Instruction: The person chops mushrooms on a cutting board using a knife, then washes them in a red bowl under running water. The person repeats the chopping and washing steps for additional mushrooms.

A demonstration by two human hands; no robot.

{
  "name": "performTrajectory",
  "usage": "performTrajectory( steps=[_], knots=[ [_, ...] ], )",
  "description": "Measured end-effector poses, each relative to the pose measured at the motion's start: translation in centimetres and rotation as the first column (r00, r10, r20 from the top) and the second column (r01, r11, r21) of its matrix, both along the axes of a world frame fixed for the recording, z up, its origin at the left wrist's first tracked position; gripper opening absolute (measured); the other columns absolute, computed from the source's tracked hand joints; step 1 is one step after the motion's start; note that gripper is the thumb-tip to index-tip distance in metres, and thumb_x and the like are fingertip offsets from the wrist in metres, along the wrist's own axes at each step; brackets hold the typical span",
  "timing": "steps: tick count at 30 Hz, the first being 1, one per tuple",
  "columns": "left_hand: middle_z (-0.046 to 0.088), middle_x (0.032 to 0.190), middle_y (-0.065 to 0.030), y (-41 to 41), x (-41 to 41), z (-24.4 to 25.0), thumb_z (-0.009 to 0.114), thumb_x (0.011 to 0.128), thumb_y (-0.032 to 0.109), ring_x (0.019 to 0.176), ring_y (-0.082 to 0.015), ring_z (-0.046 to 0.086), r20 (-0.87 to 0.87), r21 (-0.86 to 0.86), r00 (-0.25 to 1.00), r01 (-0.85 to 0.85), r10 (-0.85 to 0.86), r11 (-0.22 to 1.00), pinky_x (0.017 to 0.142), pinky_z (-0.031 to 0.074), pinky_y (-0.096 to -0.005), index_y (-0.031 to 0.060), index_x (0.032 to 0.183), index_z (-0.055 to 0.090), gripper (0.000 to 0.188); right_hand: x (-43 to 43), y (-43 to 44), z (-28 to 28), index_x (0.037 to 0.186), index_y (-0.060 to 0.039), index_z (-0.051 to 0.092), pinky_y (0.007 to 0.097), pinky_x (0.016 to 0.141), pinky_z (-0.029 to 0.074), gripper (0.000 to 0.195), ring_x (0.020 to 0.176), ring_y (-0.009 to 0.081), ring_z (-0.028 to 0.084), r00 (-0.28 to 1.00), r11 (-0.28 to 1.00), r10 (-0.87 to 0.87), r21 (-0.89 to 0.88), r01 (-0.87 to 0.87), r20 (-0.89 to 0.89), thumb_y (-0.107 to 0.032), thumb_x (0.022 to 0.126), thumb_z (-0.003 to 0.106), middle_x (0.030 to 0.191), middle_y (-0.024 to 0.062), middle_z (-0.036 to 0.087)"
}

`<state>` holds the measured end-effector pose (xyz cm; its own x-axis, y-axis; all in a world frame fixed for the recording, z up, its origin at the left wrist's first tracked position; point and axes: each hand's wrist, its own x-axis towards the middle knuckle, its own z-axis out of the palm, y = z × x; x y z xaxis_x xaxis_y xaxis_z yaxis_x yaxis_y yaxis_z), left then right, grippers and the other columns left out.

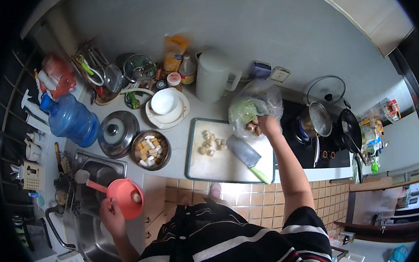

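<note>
My right hand point(270, 126) reaches into a clear plastic bag point(273, 95) that holds mushrooms point(251, 128) and a green vegetable point(243, 110); its fingertips are partly hidden among the mushrooms. My left hand point(112, 213) is at the rim of a pink plastic ladle point(121, 194) with one mushroom point(136, 197) inside, beside the sink; its grip is unclear. Cut mushroom pieces point(210, 143) lie on the left of a cutting board point(214, 169). A cleaver point(243, 152) with a light green handle rests on the board's right part. Left of the board, a metal bowl point(168, 157) holds tan and white pieces.
The double sink point(96, 239) is at lower left. A metal lid point(117, 145), blue water jug point(73, 121) and white bowl point(164, 101) stand on the left counter. Behind the board is a plastic pitcher point(212, 77). At right, a saucepan point(320, 119) is on the cooktop, near a black wok point(350, 130).
</note>
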<state>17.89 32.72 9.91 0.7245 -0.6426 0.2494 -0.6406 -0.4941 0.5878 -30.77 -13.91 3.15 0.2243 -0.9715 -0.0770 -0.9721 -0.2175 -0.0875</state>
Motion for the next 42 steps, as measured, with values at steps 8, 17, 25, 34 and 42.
performTrajectory(
  steps=[8, 17, 25, 34, 42],
  knots=[
    [0.057, 0.076, -0.0058, -10.9, -11.3, 2.0, 0.063, 0.095, 0.010, 0.065, -0.0135, 0.051, -0.305, -0.032, 0.929, 0.211, -0.211, 0.977, 0.061, 0.043, -0.0280, 0.0014, 0.095, 0.063, 0.009, 2.1, -5.5, -4.6, 0.108, -0.0037, 0.072, 0.0447, 0.091, 0.053, 0.030, 0.110, 0.0353, 0.066, 0.993, 0.962, -0.112, 0.245, 0.118, -0.037, -0.014, 0.087, 0.054, 0.118, 0.0206, 0.068],
    [0.058, 0.075, -0.0018, -18.0, -19.2, 1.5, 0.062, 0.097, 0.011, 0.067, -0.0080, 0.051, -0.502, -0.237, 0.745, 0.370, -0.439, 0.898, 0.062, 0.043, -0.0243, 0.0012, 0.096, 0.062, 0.010, -0.9, -0.8, 0.9, 0.099, 0.0002, 0.065, 0.0485, 0.077, 0.054, 0.021, 0.085, 0.0400, 0.068, 0.989, 0.994, 0.060, -0.094, -0.048, 0.136, -0.015, 0.087, 0.056, 0.101, 0.0203, 0.068],
    [0.064, 0.099, -0.0099, -21.1, -23.6, 3.2, 0.041, 0.105, 0.047, 0.070, -0.0119, 0.061, -0.924, -0.382, -0.051, 0.195, -0.379, 0.904, 0.056, 0.046, -0.0225, 0.0147, 0.137, 0.041, 0.045, 7.7, 15.6, 13.7, 0.093, -0.0041, 0.060, 0.0384, 0.063, 0.054, 0.023, 0.073, 0.0296, 0.065, 0.462, 0.688, 0.715, -0.407, -0.601, 0.525, -0.004, 0.075, 0.075, 0.084, 0.0106, 0.063],
    [0.056, 0.094, 0.0003, -10.4, -15.3, -0.1, 0.042, 0.107, 0.033, 0.079, -0.0051, 0.049, -0.869, -0.445, 0.356, -0.263, -0.343, 0.856, 0.057, 0.042, -0.0210, 0.0101, 0.114, 0.056, 0.028, 23.7, 24.1, 10.2, 0.127, -0.0015, 0.053, 0.0324, 0.068, 0.053, 0.064, 0.075, 0.0208, 0.063, 0.303, 0.518, 0.320, 0.102, -0.849, 0.898, -0.024, 0.076, 0.084, 0.088, 0.0090, 0.061],
    [0.056, 0.089, -0.0010, -0.9, -6.1, -5.0, 0.039, 0.107, 0.026, 0.063, -0.0057, 0.048, -0.829, -0.500, 0.484, -0.421, -0.279, 0.757, 0.050, 0.039, -0.0215, 0.0090, 0.110, 0.055, 0.024, 36.0, 30.5, 7.3, 0.124, -0.0002, 0.058, 0.0250, 0.061, 0.051, 0.051, 0.070, 0.0107, 0.061, 0.256, 0.212, 0.347, 0.191, -0.958, 0.902, -0.018, 0.081, 0.080, 0.083, 0.0045, 0.062]
  ],
)
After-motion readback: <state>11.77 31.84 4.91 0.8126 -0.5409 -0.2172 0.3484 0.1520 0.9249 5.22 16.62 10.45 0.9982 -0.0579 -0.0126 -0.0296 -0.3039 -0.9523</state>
